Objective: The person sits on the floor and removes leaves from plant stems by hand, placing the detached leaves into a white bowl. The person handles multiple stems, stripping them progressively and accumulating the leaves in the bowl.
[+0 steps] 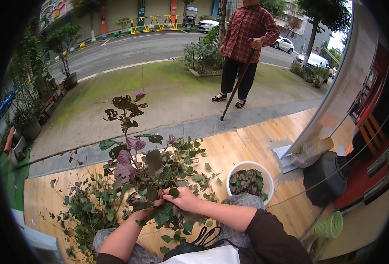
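Observation:
Leafy cut stems with green and purple leaves, perilla-like [125, 168], stand up from between my two hands. My right hand [182, 199] pinches the foliage with thumb and fingers. Close beside it on the left, my left hand [153, 208] is around the stems, its fingers partly hidden by leaves. More cut stems [92, 208] lie on the wood-look floor to the left, and others spread beyond my hands. A round white plastic basin [271, 184] holds a heap of picked green and purple leaves [247, 183], to the right by my knee.
A person in a plaid shirt [247, 29] stands on the pavement ahead, holding a walking stick [235, 87]. At the right are a black container [326, 178], a plastic bag [306, 155] and a green mesh basket [329, 225]. Potted plants line the left.

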Demonstrator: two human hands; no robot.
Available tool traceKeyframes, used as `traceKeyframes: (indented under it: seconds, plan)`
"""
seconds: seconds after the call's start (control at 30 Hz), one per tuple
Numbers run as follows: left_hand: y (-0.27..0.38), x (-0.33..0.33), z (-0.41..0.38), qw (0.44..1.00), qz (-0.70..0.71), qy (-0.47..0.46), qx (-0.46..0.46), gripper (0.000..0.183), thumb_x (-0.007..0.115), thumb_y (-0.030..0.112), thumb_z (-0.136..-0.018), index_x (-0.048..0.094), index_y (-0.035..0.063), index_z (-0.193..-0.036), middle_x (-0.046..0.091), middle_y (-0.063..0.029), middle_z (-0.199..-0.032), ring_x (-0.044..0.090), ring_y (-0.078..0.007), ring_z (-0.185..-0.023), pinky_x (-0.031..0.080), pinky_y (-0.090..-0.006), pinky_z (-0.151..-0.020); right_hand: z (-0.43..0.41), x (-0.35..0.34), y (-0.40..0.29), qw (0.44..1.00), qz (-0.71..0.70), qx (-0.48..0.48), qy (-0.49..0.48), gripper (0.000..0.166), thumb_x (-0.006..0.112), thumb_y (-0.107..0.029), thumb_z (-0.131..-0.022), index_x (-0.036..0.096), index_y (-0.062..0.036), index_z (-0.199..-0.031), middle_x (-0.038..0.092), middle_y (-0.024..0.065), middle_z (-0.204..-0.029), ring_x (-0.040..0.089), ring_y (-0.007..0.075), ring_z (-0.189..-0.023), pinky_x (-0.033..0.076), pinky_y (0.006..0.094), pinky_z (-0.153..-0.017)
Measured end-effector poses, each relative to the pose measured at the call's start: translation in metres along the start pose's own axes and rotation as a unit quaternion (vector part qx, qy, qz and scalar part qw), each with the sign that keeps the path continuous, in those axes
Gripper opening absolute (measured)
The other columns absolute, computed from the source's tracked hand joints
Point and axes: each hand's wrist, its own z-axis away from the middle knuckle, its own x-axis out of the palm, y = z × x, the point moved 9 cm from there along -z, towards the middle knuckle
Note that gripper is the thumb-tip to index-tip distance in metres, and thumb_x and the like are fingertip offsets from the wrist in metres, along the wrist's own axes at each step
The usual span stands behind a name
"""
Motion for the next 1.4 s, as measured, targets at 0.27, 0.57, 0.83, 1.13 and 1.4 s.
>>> traceKeyframes:
  seconds: [0.27,0.57,0.83,1.13,1.4]
  plan:
    - [-0.002,-0.002,-0.004,0.997,-0.065,0.043,-0.004,0.027,0.065,0.012,-0.076,0.055,0.0074,-0.101,0.054,0.0007,-0.086,0.054,-0.0072,-0.075,0.045,-0.0228,-0.064,-0.004,-0.011,0.018,0.98,0.086,0.157,-0.089,0.026,0.065,-0.025,-0.084,0.066,-0.0046,-0.099,0.067,0.007,-0.086,0.06,0.0124,-0.08,0.047,0.0285,-0.074]
    - [0.008,0.023,0.014,0.99,0.132,-0.036,0.03,0.043,0.063,0.012,-0.083,0.048,0.002,-0.121,0.058,-0.0068,-0.102,0.058,-0.0173,-0.093,0.047,-0.0287,-0.083,-0.003,-0.01,-0.018,0.961,0.251,0.039,-0.114,0.026,0.064,-0.031,-0.082,0.065,-0.0185,-0.106,0.066,0.0102,-0.074,0.063,0.0315,-0.07,0.048,0.0385,-0.061]
    - [0.012,-0.028,0.004,0.995,-0.029,0.095,0.029,0.016,0.056,0.008,-0.087,0.056,0.0011,-0.102,0.063,-0.0098,-0.086,0.063,-0.0187,-0.079,0.049,-0.0285,-0.069,-0.009,-0.066,-0.029,0.971,0.233,0.046,0.0,0.021,0.067,-0.018,-0.081,0.067,-0.0037,-0.095,0.068,0.0107,-0.083,0.064,0.0163,-0.076,0.049,0.0288,-0.07]
    - [0.034,-0.046,0.018,0.976,-0.025,0.208,0.059,0.04,0.055,-0.005,-0.076,0.055,0.0,-0.115,0.062,-0.0058,-0.103,0.06,-0.0117,-0.079,0.05,-0.025,-0.064,-0.004,-0.123,-0.046,0.98,0.114,0.02,0.162,0.017,0.063,-0.013,-0.084,0.065,0.0006,-0.094,0.063,0.0014,-0.077,0.056,0.0077,-0.072,0.045,0.0226,-0.067]
    - [0.062,-0.057,0.026,0.923,-0.226,0.3,0.079,0.029,0.058,0.006,-0.08,0.058,0.0012,-0.109,0.063,-0.0072,-0.101,0.057,-0.0141,-0.087,0.047,-0.0303,-0.075,0.005,-0.137,-0.062,0.968,0.103,-0.011,0.228,0.015,0.063,-0.009,-0.084,0.065,0.0009,-0.095,0.059,-0.0011,-0.079,0.05,0.0053,-0.071,0.04,0.0201,-0.065]
